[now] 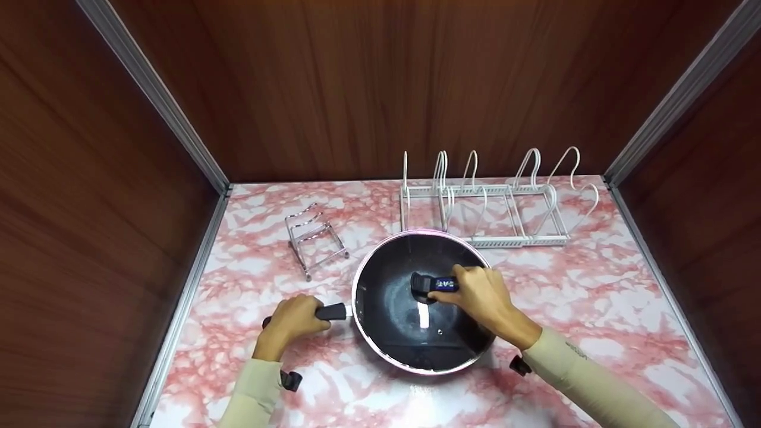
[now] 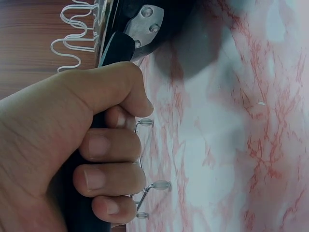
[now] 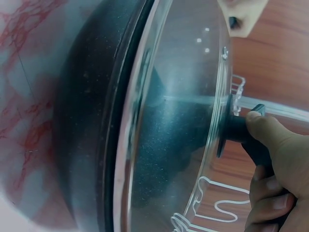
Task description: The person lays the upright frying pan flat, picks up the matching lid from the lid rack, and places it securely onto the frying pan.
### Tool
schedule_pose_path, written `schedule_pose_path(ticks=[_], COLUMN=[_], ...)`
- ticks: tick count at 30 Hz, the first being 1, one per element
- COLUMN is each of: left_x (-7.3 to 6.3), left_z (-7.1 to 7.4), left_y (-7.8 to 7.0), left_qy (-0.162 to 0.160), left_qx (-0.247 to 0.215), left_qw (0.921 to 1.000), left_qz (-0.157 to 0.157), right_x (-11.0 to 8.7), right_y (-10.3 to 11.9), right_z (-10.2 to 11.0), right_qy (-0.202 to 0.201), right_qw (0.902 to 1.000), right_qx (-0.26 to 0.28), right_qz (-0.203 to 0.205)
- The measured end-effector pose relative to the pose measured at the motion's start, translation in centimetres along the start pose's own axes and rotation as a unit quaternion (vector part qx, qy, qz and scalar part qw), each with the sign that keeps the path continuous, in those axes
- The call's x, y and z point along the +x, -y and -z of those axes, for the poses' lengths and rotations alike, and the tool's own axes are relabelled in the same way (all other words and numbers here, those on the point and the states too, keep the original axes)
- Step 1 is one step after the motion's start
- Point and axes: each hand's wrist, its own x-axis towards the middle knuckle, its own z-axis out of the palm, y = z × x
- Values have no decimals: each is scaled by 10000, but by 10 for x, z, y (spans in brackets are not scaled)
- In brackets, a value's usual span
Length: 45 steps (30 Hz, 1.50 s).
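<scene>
A dark wok (image 3: 87, 121) with a glass lid (image 1: 392, 333) over it is in the middle of the head view. My left hand (image 1: 295, 317) grips the wok's black handle (image 1: 331, 312), its fingers wrapped round it in the left wrist view. With my right hand (image 1: 480, 297) I hold the lid's black knob (image 1: 423, 285), thumb on top and fingers curled under its long grip in the right wrist view. The lid lies along the wok's rim (image 3: 120, 159). Metal rivets (image 2: 147, 26) join handle and wok.
Behind the wok to the right stands a white wire rack (image 1: 517, 241) with tall curved dividers. A small chrome rack (image 1: 303, 255) sits at the left. The red-and-white marbled table (image 1: 624, 333) is bounded by brown wood-look panels (image 1: 380, 89) and metal edge posts (image 1: 172, 119).
</scene>
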Motion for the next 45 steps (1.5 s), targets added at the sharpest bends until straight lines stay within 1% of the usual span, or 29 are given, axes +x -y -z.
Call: schedule_pose_path(ticks=[7,14,18,25,28,37,42,45], left_x=[0,0,0,1,1,-1,-1,-1], left_z=[-2,0,0,0,0,1,5,6], left_y=[0,0,0,-1,-1,-1,-2,-2], left_qy=[-57,-2,11,41,61,15,95,142], left_qx=[40,0,-4,-38,-48,-126,-263,-348], left_qw=[10000,10000,10000,10000,9999,9999,9996,9993], left_qz=[14,96,80,75,79,46,59,57], right_x=[1,2,3,7,8,8,7,7], right_y=[1,2,2,1,0,1,2,1], right_z=[-2,-2,0,7,8,8,8,9], right_qy=[-18,-21,88,516,603,480,440,492], right_qw=[10000,9999,9999,9986,9981,9987,9989,9987], right_qx=[-32,-64,-62,33,70,-15,-28,7], right_qz=[-62,-106,-130,-113,-49,162,185,143])
